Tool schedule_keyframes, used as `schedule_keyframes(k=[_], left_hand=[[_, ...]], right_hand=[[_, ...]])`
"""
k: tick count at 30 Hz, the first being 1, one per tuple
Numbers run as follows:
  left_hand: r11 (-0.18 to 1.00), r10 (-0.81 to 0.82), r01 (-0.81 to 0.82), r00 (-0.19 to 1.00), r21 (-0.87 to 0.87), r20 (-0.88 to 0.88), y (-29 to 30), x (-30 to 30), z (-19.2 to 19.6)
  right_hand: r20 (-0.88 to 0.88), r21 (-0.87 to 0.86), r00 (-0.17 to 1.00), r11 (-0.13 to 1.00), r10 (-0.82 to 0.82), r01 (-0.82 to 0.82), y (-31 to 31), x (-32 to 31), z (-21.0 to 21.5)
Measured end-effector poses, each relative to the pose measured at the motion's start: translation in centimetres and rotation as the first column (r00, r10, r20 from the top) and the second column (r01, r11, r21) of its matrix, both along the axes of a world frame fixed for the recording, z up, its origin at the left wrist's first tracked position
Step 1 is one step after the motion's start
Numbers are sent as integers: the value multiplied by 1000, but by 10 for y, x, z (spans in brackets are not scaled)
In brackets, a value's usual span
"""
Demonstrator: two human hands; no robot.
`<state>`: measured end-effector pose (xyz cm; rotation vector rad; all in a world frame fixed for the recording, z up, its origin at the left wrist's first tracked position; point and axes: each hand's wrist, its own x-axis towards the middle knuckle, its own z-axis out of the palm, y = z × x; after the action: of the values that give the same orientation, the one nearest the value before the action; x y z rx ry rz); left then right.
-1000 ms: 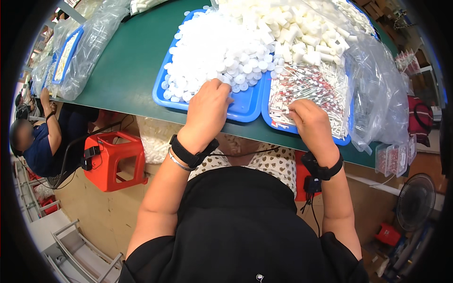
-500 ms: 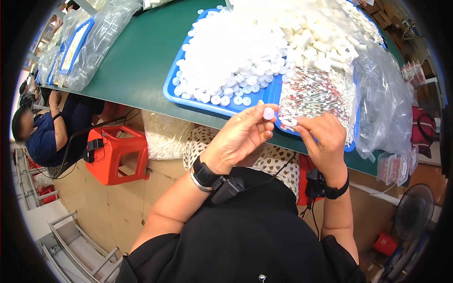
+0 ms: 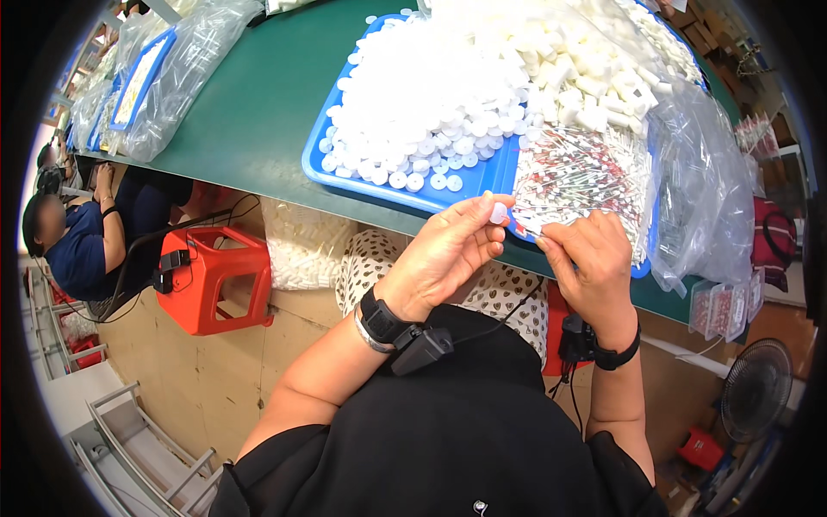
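My left hand pinches a small round white disc between thumb and fingertips. Close beside it, my right hand has thumb and index finger closed on a thin stick with a reddish part; its far end is near the disc, and I cannot tell if they touch. Both hands are just over the near edge of a blue tray. Many like white discs are heaped in its left part. At its right lie thin red-and-white sticks, with cream foam-like pieces behind them.
The tray stands on a green table. Clear plastic bags lie at its right, and clear boxes sit at the table's edge. At left are a red stool and a seated person. A fan stands lower right.
The disc in my left hand has tilted and shifted slightly right. My right hand's stick now shows a reddish part and points toward the disc.
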<state>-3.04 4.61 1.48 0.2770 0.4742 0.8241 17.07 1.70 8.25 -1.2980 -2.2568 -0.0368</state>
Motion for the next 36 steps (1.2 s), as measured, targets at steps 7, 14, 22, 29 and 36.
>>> schedule_keyframes(k=[7,14,22,29,36], left_hand=[[996,33,-20,989,89,-143,-3,3,4],[1000,10,-10,1000,-7,3,-2,-1,1],[999,21,-19,997,29,-72,-3,4,0],[999,28,-24,994,41,-109,-2,3,1],[999,-12,17,993,38,-114,-5,9,6]], right_hand=[[53,50,999,999,-6,3,-3,-7,3],[50,23,999,1000,1,-2,-3,-7,3],[-78,-150,995,988,-58,46,-6,-8,2],[-31,-106,999,994,-38,35,-5,-9,6],[-43,-72,999,997,3,-6,-4,-9,-1]])
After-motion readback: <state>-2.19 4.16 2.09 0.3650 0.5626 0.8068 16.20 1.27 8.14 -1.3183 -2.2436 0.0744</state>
